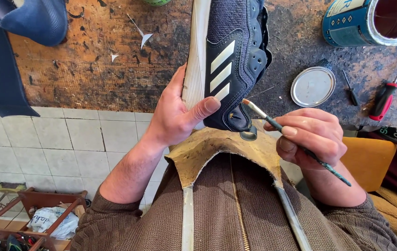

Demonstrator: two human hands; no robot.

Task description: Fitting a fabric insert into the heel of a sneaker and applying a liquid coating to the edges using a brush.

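My left hand (177, 116) grips a dark blue sports shoe (235, 56) with three white stripes and a white sole, holding it by the heel with the thumb on its side. My right hand (310, 135) holds a thin paintbrush (296, 142) like a pen, its bristle tip touching the shoe's heel area near a small round tab. The shoe rests over a worn leather apron bib (217, 148) on my chest, its toe pointing away over the workbench (91, 60).
On the stained workbench lie an open blue tin can (370, 21), a round metal lid (313, 86), a red-handled screwdriver (386, 95) and a small dark awl (349, 88). Another blue shoe (35, 18) sits far left. A tiled floor and a wooden rack (45, 209) are below left.
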